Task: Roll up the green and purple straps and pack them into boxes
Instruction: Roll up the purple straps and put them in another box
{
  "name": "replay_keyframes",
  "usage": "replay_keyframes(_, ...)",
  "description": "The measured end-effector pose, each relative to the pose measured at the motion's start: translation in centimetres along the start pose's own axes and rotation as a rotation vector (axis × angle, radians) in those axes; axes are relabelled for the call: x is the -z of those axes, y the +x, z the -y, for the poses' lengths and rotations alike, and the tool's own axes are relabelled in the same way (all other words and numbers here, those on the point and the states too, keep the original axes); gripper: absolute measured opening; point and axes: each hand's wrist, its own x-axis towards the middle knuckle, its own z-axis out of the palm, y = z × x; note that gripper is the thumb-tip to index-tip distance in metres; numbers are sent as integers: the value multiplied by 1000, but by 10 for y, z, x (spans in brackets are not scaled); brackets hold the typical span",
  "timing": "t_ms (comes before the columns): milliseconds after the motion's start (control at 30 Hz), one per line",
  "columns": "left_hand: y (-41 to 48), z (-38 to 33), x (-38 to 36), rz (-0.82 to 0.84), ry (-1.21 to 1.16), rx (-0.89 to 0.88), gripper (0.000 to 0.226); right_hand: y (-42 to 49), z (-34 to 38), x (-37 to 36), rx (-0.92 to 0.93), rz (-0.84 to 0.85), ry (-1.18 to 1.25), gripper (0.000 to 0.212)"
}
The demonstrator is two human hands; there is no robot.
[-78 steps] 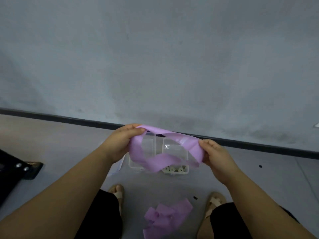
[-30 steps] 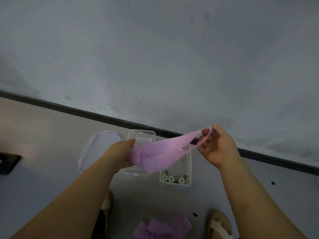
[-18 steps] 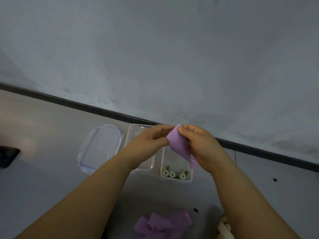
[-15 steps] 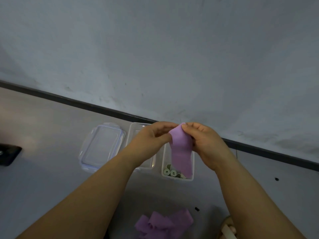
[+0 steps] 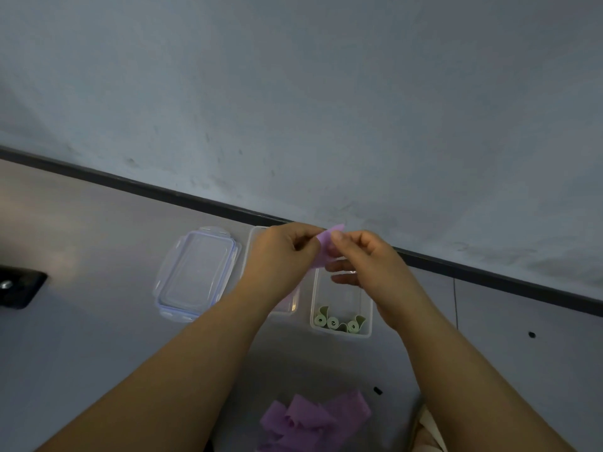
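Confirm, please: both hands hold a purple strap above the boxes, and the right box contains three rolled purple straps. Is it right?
Not quite. In the head view the three rolled straps in the right box are green, not purple. The rest is right: the left hand and the right hand hold a purple strap above the boxes.

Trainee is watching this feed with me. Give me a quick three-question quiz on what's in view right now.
1. True or false: the left hand and the right hand both pinch the purple strap.
2. The open box below the right hand holds: A) green rolls; B) purple rolls; C) nothing.
3. How many rolls show in that box?
Key: 1 true; 2 A; 3 three.
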Motion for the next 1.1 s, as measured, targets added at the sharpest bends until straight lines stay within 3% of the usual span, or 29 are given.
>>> replay_keyframes(167,-4,1,-8,186,-103,47,26,3,-2,0,7,-85,37,25)
replay_keyframes(267,-2,1,-6,154,-228,121,30,5,-1,6,10,-96,-36,12)
replay_keyframes(400,3,3,-2,40,-144,94,18,1,2,13,67,-41,-201,19)
replay_keyframes(500,5,6,-1,220,-169,108,34,-3,6,18,118,81,-250,15)
replay_keyframes(567,5,4,0,266,-238,134,22,-3,6,21,137,95,-218,10)
replay_keyframes(700,8,5,3,156,-335,168,9,2,6,23,113,23,102,3)
replay_keyframes(800,8,5,5,147,-435,200,9,4,5,23,88,68,203,20)
replay_keyframes(933,9,4,5,154,-433,198,10,6,5,18,107,16,204,7)
replay_keyframes(1100,10,4,4,143,-392,189,6,6,7,15,166,-8,48,9)
